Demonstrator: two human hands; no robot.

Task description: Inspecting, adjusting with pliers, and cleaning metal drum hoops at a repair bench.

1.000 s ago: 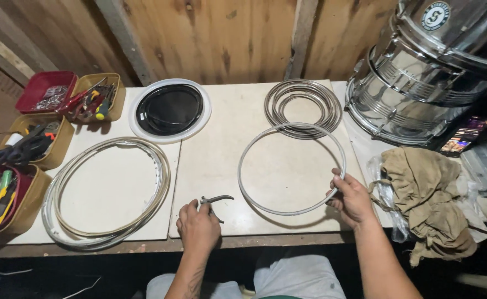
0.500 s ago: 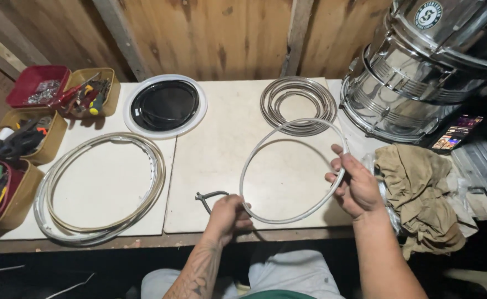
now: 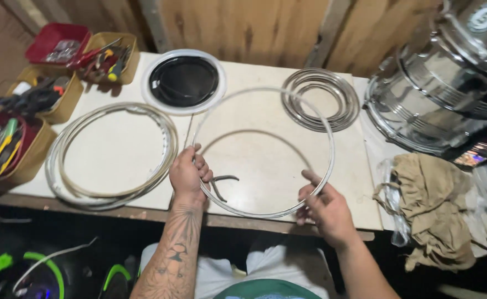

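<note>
Thin pale metal hoop (image 3: 330, 145), raised off the table (image 3: 116, 160), between left hand (image 3: 190, 174) and right hand (image 3: 322, 209)

Both forearms are bare, with no sleeves, gloves, watch or rings in view. The left hand (image 3: 189, 173) leads back to a forearm covered in dark tattoo work, with fine lines and a small figure-like mark near the elbow. The right hand (image 3: 324, 208) has a plain, unmarked forearm. Nearest the camera sit pale trousers and what may be a green shirt hem.
</note>
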